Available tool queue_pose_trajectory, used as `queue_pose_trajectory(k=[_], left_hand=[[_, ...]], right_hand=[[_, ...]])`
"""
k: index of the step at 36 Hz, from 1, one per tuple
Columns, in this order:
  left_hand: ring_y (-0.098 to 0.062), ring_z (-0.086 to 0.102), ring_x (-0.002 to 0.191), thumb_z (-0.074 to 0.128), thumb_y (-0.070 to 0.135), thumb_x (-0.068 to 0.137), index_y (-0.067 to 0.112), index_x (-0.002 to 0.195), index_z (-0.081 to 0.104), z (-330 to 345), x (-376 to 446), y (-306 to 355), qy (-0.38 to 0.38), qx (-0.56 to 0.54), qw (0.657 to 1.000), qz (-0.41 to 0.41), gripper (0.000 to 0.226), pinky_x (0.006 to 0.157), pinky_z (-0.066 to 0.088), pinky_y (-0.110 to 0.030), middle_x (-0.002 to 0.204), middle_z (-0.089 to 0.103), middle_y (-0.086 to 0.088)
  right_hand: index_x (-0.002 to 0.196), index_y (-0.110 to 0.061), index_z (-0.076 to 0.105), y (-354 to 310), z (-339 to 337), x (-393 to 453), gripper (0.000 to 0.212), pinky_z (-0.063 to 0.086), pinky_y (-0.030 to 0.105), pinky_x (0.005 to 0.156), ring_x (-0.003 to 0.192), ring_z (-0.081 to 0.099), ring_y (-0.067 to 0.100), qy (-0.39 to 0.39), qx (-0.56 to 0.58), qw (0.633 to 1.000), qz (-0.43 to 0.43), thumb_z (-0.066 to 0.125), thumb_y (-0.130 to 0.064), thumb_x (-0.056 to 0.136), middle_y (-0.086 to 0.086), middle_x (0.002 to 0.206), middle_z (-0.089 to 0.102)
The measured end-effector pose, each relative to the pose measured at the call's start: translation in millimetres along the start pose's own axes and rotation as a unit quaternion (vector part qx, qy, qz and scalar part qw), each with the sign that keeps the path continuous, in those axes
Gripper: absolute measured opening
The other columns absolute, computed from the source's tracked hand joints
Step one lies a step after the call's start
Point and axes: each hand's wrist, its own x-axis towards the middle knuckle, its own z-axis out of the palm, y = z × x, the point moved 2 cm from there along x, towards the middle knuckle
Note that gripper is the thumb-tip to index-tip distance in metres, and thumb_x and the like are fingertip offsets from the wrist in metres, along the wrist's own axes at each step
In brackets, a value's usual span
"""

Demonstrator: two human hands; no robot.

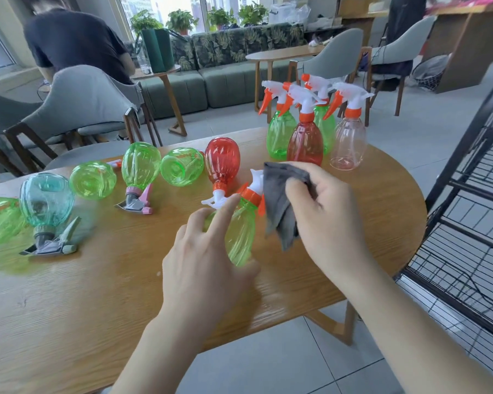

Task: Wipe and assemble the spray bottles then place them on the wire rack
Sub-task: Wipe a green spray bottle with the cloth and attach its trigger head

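At the far left of the wooden surface lie loose bottles: a teal bottle with a grey trigger, then several green ones, then a red bottle lying with its white sprayer toward the near side. Near the middle, the left hand curls its thumb around a green spray bottle lying on the surface, its forefinger stretched out along it. Just right, the right hand grips a bunched grey cloth against the bottle's orange collar. Far behind stand four assembled spray bottles. At the right edge stands the black wire rack.
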Motion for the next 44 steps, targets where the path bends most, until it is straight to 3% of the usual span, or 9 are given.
queue_pose_trajectory(k=[3,6,9,18,21,24,34,39,44], left_hand=[[-0.025,0.058,0.114,0.079,0.046,0.067,0.055,0.152,0.032,-0.1,-1.7,-1.2,0.018,-0.040,0.999,-0.012,0.098,0.070,0.043,-0.032,0.138,0.053,0.007],[-0.023,0.060,0.116,0.080,0.045,0.068,0.055,0.151,0.033,2.0,-5.1,-1.2,0.024,-0.079,0.997,-0.005,0.097,0.073,0.045,-0.031,0.138,0.053,0.010],[-0.023,0.060,0.116,0.080,0.045,0.067,0.055,0.152,0.032,4.3,-6.5,0.9,0.024,-0.079,0.997,0.013,0.098,0.070,0.045,-0.030,0.138,0.054,0.008],[-0.044,0.053,0.113,0.093,0.020,0.066,0.032,0.156,0.042,17.9,-11.1,12.6,0.098,0.081,0.989,0.074,0.105,0.082,0.052,-0.055,0.139,0.053,-0.021],[-0.050,0.046,0.120,0.064,0.001,0.073,0.028,0.159,0.040,24.1,-21.0,26.9,0.119,0.108,0.983,0.089,0.093,0.091,0.045,-0.064,0.146,0.044,-0.028],[-0.052,0.040,0.129,0.076,0.011,0.068,0.029,0.157,0.041,30.2,-31.2,40.0,0.096,0.085,0.987,0.095,0.097,0.097,0.042,-0.069,0.150,0.038,-0.028],[-0.004,0.041,0.131,0.078,0.075,0.062,0.064,0.142,0.027,-3.5,-16.5,28.5,-0.010,-0.282,0.959,-0.021,0.096,0.106,0.039,-0.030,0.136,0.040,0.022],[0.014,0.063,0.097,0.094,0.055,0.059,0.080,0.127,0.019,-4.6,-9.3,21.2,-0.143,-0.356,0.920,-0.078,0.104,0.080,0.054,-0.014,0.107,0.065,0.024],[-0.003,0.064,0.081,0.087,0.044,0.072,0.049,0.153,0.022,0.8,-8.7,22.8,-0.128,-0.294,0.941,-0.107,0.104,0.073,0.055,-0.017,0.097,0.064,0.013]], right_hand=[[0.092,-0.017,0.074,22.5,0.8,5.2,0.023,0.035,0.033,0.062,0.062,0.050,0.027,0.002,0.050,0.990,0.131,0.052,-0.016,0.097,0.019,0.073,0.065],[0.088,0.008,0.058,34.0,10.7,4.8,0.027,0.028,0.039,0.070,0.073,0.042,0.021,0.000,0.120,0.964,0.239,0.054,-0.018,0.088,0.008,0.075,0.050],[0.084,0.006,0.058,35.4,20.3,5.0,0.021,0.028,0.039,0.073,0.077,0.044,0.022,0.001,0.200,0.938,0.283,0.056,-0.016,0.086,0.007,0.084,0.050],[0.091,-0.007,0.062,22.8,30.1,-2.0,0.004,0.050,0.035,0.071,0.069,0.061,0.018,-0.030,0.387,0.862,0.325,0.059,-0.005,0.092,0.006,0.071,0.057],[0.085,-0.011,0.061,25.7,35.1,-3.5,0.014,0.047,0.032,0.073,0.070,0.062,0.013,-0.023,0.386,0.871,0.303,0.073,-0.016,0.090,-0.002,0.071,0.057],[0.090,-0.007,0.064,28.8,33.5,-1.2,0.030,0.044,0.029,0.079,0.077,0.059,0.012,0.006,0.349,0.900,0.260,0.085,-0.028,0.084,0.006,0.082,0.064],[0.123,0.017,0.058,34.6,7.8,16.3,0.048,0.054,0.040,0.092,0.097,0.064,0.030,-0.172,0.396,0.870,0.240,0.070,-0.017,0.091,0.022,0.104,0.067],[0.120,0.012,0.064,38.7,12.5,16.0,0.046,0.051,0.047,0.099,0.098,0.064,0.032,-0.189,0.387,0.874,0.223,0.074,-0.020,0.089,0.022,0.104,0.067],[0.103,0.003,0.070,29.6,23.8,10.8,0.055,0.050,0.050,0.091,0.085,0.058,0.023,-0.053,0.240,0.949,0.200,0.081,-0.042,0.074,0.016,0.088,0.062]])
